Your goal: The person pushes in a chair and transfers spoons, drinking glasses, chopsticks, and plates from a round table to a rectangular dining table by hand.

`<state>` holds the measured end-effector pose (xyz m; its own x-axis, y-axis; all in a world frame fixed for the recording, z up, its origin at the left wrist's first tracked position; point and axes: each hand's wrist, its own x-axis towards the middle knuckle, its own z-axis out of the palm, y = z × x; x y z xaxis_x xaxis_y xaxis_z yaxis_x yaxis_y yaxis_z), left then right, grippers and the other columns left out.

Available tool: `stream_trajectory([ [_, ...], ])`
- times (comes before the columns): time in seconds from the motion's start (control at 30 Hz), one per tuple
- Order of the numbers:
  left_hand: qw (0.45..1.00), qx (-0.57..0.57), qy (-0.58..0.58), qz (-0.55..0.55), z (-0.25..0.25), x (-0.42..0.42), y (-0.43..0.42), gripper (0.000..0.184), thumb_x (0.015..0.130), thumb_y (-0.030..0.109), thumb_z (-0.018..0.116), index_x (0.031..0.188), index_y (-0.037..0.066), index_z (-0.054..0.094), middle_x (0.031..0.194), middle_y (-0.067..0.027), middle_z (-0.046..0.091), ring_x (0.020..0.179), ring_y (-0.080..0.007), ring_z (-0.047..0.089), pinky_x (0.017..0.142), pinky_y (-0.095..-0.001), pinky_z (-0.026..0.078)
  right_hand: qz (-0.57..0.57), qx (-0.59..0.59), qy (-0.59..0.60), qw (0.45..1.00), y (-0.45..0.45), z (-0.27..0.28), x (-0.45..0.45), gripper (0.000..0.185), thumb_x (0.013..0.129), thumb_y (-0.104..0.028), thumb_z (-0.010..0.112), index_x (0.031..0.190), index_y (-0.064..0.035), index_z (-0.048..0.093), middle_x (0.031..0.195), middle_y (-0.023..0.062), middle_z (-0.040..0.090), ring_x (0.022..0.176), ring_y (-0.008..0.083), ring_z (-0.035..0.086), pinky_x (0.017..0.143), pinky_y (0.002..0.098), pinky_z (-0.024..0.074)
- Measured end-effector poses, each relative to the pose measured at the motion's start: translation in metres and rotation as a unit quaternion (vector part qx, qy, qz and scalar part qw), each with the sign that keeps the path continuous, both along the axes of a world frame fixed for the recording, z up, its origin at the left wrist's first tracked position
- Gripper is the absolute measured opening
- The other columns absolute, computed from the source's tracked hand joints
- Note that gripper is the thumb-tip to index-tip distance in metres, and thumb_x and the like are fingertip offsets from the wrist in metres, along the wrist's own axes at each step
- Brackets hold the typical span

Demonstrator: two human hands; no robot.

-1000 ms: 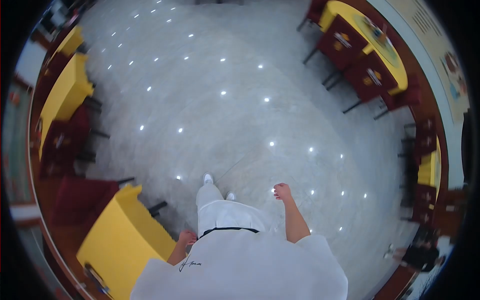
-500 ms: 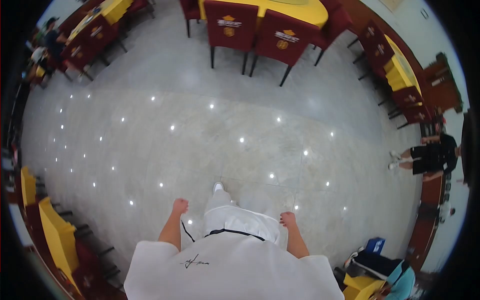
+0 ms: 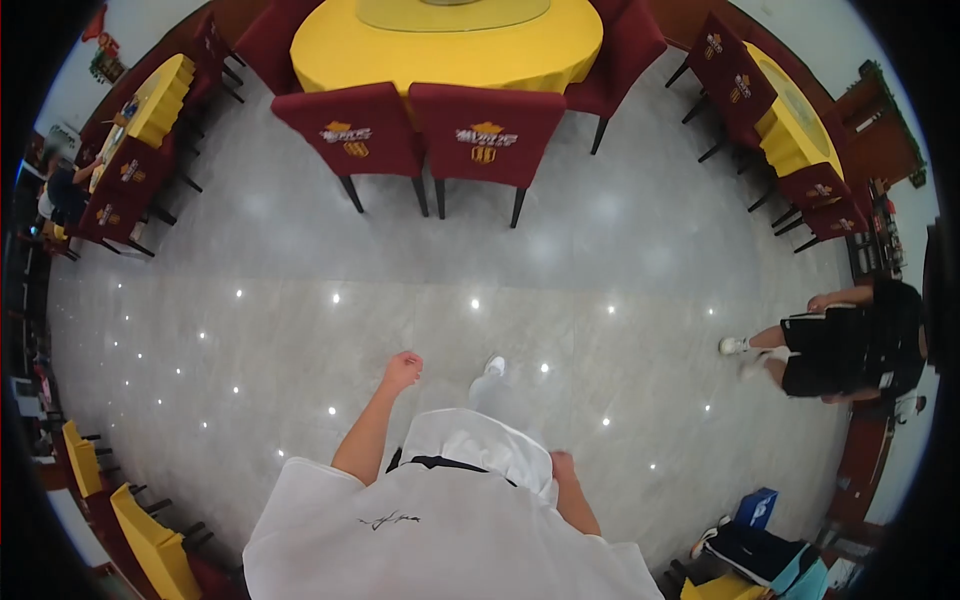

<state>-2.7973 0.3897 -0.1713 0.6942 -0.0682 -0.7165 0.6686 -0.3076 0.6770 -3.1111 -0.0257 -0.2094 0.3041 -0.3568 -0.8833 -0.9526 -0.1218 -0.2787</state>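
Observation:
Over the floor in front of my body, my left hand [image 3: 404,369] hangs with loosely curled fingers and nothing visible in them. My right hand [image 3: 563,465] is beside my hip, against the white trousers [image 3: 470,438]; its fingers are hidden from view. Neither hand touches furniture. One white shoe [image 3: 495,366] of mine shows ahead on the tiled floor [image 3: 400,318].
Ahead stands a round table with a yellow cloth [image 3: 440,62] and red chairs [image 3: 487,140]. More tables line the left and right walls [image 3: 800,130]. A person in black [image 3: 850,340] walks at the right. A blue box [image 3: 757,508] sits at lower right.
I have stepped forward, and the round table is nearer. My left hand has swung forward, my right hand back to the hip. The person in black has come closer.

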Motion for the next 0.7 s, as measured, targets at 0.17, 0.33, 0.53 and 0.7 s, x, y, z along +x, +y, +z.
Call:
stream_trajectory([
  [0.17, 0.998, 0.001, -0.047, -0.043, 0.043, 0.112, -0.118, 0.018, 0.082, 0.017, 0.066, 0.094, 0.004, 0.069, 0.079, -0.0065, 0.068, 0.074, -0.0166, 0.066, 0.062, -0.0310, 0.053, -0.042, -0.002, -0.116, 0.992, -0.090, 0.055, 0.251, 0.025, 0.086, -0.022, 0.059, 0.104, -0.0049, 0.064, 0.083, 0.0072, 0.067, 0.064, 0.0184, 0.067, 0.052, 0.0317, 0.0524],
  [0.33, 0.978, -0.013, -0.159, -0.132, 0.040, 0.249, -0.233, 0.022, 0.082, 0.021, 0.067, 0.094, 0.003, 0.069, 0.083, -0.0090, 0.069, 0.077, -0.0209, 0.066, 0.072, -0.0338, 0.053, -0.034, 0.004, -0.161, 0.986, -0.173, 0.070, 0.453, 0.026, 0.088, -0.022, 0.060, 0.108, -0.0047, 0.063, 0.084, 0.0075, 0.067, 0.065, 0.0174, 0.067, 0.051, 0.0311, 0.0520],
  [0.53, 0.938, -0.102, -0.199, -0.264, 0.107, 0.423, -0.378, 0.023, 0.084, 0.023, 0.066, 0.096, 0.004, 0.067, 0.084, -0.0101, 0.069, 0.079, -0.0224, 0.066, 0.073, -0.0345, 0.052, -0.010, -0.031, -0.133, 0.991, -0.256, 0.089, 0.602, 0.025, 0.085, -0.013, 0.058, 0.108, -0.0030, 0.063, 0.083, 0.0080, 0.066, 0.066, 0.0169, 0.066, 0.052, 0.0311, 0.0530],
  [0.7, 0.899, -0.172, -0.261, -0.306, 0.205, 0.562, -0.459, 0.025, 0.088, 0.022, 0.064, 0.104, 0.003, 0.065, 0.087, -0.0101, 0.069, 0.082, -0.0201, 0.065, 0.076, -0.0332, 0.053, -0.045, -0.058, -0.164, 0.984, -0.322, 0.128, 0.708, 0.026, 0.084, -0.011, 0.058, 0.107, -0.0019, 0.064, 0.083, 0.0079, 0.066, 0.067, 0.0166, 0.066, 0.053, 0.0310, 0.0538],
])
